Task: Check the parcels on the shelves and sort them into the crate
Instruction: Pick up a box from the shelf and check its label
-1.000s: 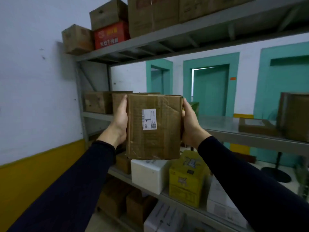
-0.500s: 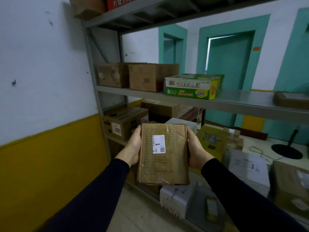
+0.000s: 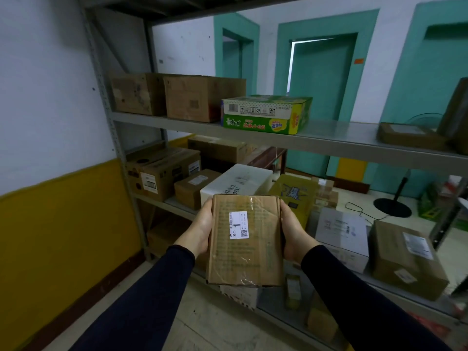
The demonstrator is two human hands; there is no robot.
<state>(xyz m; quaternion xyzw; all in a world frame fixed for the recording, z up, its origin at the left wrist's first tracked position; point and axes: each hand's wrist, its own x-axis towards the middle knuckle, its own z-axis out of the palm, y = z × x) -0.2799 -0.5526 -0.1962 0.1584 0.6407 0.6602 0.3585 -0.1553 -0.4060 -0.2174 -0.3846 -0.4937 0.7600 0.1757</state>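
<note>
A flat brown cardboard parcel (image 3: 255,249), taped and bearing a white label marked 1, is held in front of the shelves at about chest height. My left hand (image 3: 198,230) grips its left edge and my right hand (image 3: 293,230) grips its right edge, fingers wrapped behind. The label faces me. No crate shows in this view.
A grey metal shelf rack (image 3: 329,145) stands ahead. On the upper shelf sit two brown cartons (image 3: 177,97) and a green printed box (image 3: 266,114). Lower shelves hold a white box (image 3: 235,181), a yellow box (image 3: 296,193) and several brown parcels (image 3: 405,259). White-and-yellow wall (image 3: 50,148) is at left.
The parcel and both hands have come down from shelf height to lower in front of me, and my view has tilted down, so the top shelf left the frame.
</note>
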